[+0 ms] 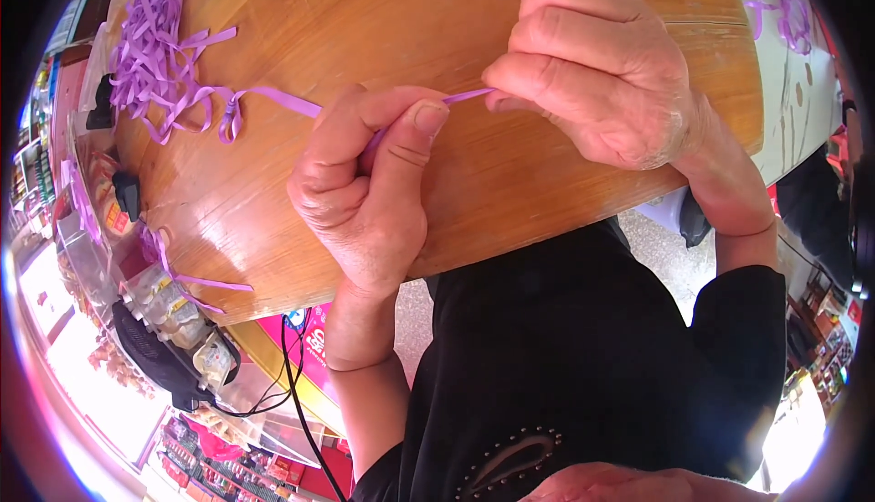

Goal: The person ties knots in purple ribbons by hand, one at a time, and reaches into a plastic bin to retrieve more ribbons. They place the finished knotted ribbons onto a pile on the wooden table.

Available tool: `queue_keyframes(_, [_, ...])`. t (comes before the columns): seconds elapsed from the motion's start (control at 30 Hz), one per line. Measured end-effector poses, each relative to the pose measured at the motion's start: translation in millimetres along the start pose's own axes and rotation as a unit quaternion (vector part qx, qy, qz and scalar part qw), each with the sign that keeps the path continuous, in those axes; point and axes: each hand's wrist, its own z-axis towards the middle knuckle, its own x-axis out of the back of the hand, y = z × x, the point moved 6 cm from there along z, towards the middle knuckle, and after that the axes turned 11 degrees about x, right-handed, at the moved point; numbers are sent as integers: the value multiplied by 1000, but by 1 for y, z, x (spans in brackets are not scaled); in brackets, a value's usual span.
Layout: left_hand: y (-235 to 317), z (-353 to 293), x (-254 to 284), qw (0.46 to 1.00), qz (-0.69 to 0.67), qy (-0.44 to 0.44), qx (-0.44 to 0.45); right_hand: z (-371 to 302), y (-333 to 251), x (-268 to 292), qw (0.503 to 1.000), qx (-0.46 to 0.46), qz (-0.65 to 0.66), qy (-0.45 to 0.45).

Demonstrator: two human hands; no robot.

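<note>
A narrow purple ribbon [281,99] runs across the wooden table from a tangled heap into my hands. My left hand [365,183] is closed, its thumb pressing the ribbon against the bent forefinger. To its right and a little farther off, my right hand [597,69] curls its fingers around the same ribbon. A short stretch of ribbon [468,95] spans the gap between the two hands. More ribbon comes out beyond the right hand at the far edge of the view. What lies inside the right hand's fingers is hidden.
The wooden table [510,187] has a heap of purple ribbon [150,46] at its far left and loose ribbon ends [205,281] at its near left edge. At the right, a white surface [793,92] carries more purple ribbon. Black cables [290,365] hang below the table's left side.
</note>
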Motion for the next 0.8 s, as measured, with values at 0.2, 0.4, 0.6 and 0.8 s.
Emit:
queue_keyframes(0.2, [0,1,8,1000,-25,14,3,3,-7,-4,992,79,-94,-10])
queue_keyframes(0.4, [-6,6,5,985,-151,28,78,-13,10,-17,846,458,-260,86])
queue_keyframes(0.6, [-7,4,12,952,-300,-21,56,-6,33,-8,999,-31,4,44])
queue_keyframes(0.8, [0,2,10,951,-304,-16,52,-4,23,-7,999,-2,-26,24])
